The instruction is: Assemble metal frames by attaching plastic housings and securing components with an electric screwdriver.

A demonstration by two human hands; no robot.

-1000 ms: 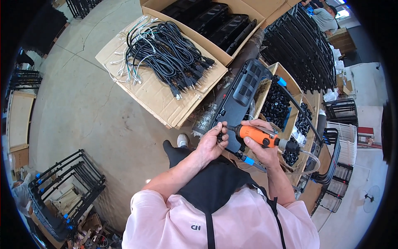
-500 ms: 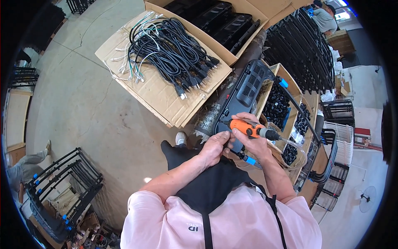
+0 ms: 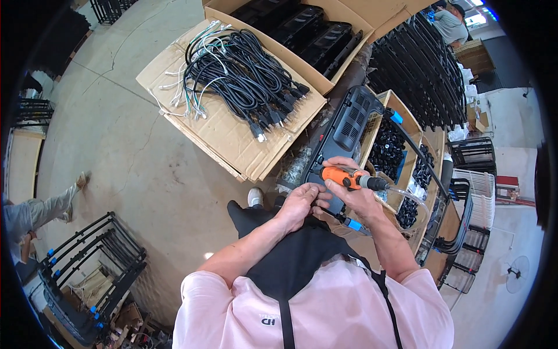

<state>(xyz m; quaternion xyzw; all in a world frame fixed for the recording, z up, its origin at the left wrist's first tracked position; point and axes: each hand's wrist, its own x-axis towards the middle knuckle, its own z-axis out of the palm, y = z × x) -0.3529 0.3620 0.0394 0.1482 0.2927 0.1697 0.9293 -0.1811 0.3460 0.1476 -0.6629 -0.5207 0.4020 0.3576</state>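
Observation:
My right hand (image 3: 359, 195) is wrapped round an orange air screwdriver (image 3: 340, 176), whose grey and black rear end joins a clear hose (image 3: 414, 196). The tool's front points left, over the near end of a long black plastic housing (image 3: 329, 157) with a vented raised box on it. Just below the tool's front is my left hand (image 3: 300, 206), its fingers curled and the thumb pressed against them; whatever they hold is too small or hidden to make out. Beside the housing runs a black tube frame with blue pieces (image 3: 353, 224).
Left of the housing, a cardboard sheet (image 3: 174, 125) bears a heap of black power cords (image 3: 244, 81). An open carton (image 3: 363, 35) of black parts stands behind. Wooden bins (image 3: 367, 142) of small black parts lie to the right. Stacked frames (image 3: 96, 264) and another person (image 3: 35, 218) are at left.
My left hand has drawn slightly down and left, its fingers a little looser. The screwdriver has barely moved. At far left the other person's leg has swung to the right.

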